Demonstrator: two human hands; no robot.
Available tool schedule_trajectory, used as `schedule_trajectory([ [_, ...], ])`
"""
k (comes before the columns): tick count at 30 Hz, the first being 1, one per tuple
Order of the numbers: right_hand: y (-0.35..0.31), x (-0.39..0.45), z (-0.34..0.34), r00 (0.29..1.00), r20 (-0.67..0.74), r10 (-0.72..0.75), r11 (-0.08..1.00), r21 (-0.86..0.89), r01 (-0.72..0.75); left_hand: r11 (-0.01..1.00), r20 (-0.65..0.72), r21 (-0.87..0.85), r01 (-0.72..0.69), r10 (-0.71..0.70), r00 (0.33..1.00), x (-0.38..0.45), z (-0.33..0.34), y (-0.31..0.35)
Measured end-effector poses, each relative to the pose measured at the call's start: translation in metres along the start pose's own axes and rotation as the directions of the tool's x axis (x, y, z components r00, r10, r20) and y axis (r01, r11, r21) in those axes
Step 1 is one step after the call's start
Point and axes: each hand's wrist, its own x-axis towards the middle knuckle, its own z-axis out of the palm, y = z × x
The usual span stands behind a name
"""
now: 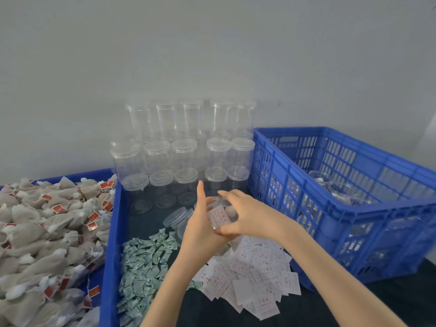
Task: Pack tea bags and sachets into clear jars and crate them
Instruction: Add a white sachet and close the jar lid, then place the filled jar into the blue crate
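Clear plastic fills the middle of this packing bench, where a person's 2 bare hands close on a single jar [219, 214] held above the dark work surface [354, 300]. The left hand [201, 228] cups the jar from the near side, fingers curled around its wall and the index finger pointing up. The right hand [243, 214] reaches over from the right, thumb and fingers wrapped round the jar's top and side. A white slip with red print shows through the jar's wall.

Just beside the hands, to the left, a loose clear lid [177, 217] lies on the surface. Beneath the forearms spread 2 heaps: green-and-white sachets [144, 267] on the left, white sachets with red print [254, 277] on the right, the 2 piles touching near the left wrist.

Against the grey wall [212, 55] stands a stack of empty lidded jars [186, 147], 3 tiers high. A shallow blue tray [109, 256] on the far left holds a mound of beige tea bags [44, 232] with red tags. On the right sits a slatted blue crate [342, 208], with several filled jars [339, 190] visible inside toward its back.
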Motion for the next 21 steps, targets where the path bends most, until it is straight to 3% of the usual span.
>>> schedule_trajectory([
  [9, -0.017, 0.022, -0.038, 0.967, 0.253, 0.04, 0.937, -0.345, 0.052, 0.998, -0.041, -0.062, 0.01, -0.012, 0.999, 0.005, 0.014, -0.004],
  [14, -0.014, 0.026, -0.066, 0.966, 0.25, 0.064, 0.911, -0.409, 0.045, 0.978, -0.031, -0.209, 0.001, -0.008, 0.999, 0.008, 0.018, 0.001],
  [21, 0.006, 0.019, -0.136, 0.991, 0.124, 0.049, 0.96, -0.278, -0.012, 0.976, -0.025, -0.216, 0.015, -0.021, 0.999, 0.011, 0.024, 0.004],
])
